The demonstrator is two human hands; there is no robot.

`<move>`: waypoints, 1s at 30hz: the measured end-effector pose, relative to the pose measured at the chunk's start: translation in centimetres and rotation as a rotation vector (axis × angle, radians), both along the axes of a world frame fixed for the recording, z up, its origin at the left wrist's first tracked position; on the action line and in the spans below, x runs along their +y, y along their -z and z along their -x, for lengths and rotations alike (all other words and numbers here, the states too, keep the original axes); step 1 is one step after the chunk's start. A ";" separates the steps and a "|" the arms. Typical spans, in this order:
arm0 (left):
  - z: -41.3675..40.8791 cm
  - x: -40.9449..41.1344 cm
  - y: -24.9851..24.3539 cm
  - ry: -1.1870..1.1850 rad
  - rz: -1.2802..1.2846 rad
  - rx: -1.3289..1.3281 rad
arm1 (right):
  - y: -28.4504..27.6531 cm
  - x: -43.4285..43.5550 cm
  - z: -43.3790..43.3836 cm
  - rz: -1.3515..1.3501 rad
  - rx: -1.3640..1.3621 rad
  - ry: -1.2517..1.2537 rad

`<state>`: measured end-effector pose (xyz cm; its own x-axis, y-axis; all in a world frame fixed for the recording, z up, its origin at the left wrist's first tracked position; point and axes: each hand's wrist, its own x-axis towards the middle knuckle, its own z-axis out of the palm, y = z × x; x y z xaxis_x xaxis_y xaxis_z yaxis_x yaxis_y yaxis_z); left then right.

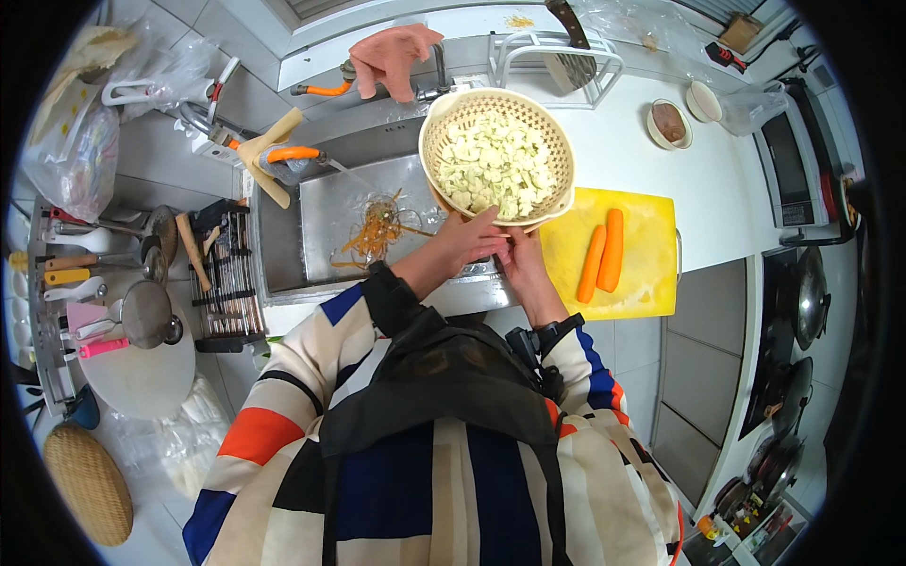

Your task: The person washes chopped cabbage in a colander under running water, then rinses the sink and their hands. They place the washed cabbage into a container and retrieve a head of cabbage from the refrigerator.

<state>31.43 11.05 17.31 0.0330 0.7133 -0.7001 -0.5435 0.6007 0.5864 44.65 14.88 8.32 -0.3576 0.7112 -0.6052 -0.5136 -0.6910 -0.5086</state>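
Observation:
My left hand [460,244] is at the near rim of a cream plastic colander [565,201], its thumb over the edge. Close beside it, my right hand [525,267] touches the rim's underside. Cut cauliflower florets [499,166] lie in the colander, which overlaps the sink's right side and the board. Two peeled carrots [610,251] rest on a yellow cutting board [648,247] at the right. Orange peelings [375,230] lie in the steel sink [322,212], where water runs from a faucet with an orange spout [294,153]. Parts of my fingers are hidden beneath the colander.
A cleaver [572,64] stands in a white rack [520,53] behind the board. Two small bowls, one [683,141] holding something brown, stand at the back right near a microwave [793,166]. A chopstick rack [230,276] and hanging utensils are left of the sink.

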 end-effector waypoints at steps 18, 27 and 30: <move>7.2 2.8 4.5 -0.060 -0.004 0.005 | -2.5 3.5 -5.4 0.029 0.577 -0.279; 1.4 6.4 8.1 -0.209 -0.002 -0.049 | 4.8 -2.0 -5.5 -0.117 -0.298 -0.335; -1.7 5.9 8.0 -0.098 -0.237 -0.171 | 6.5 -2.2 -5.6 -0.249 -0.446 -0.280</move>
<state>33.13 16.98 9.34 0.0589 0.8614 -0.5044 -0.6953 0.3980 0.5985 50.22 12.68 1.80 -0.3014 0.7666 -0.5669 -0.0270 -0.6012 -0.7986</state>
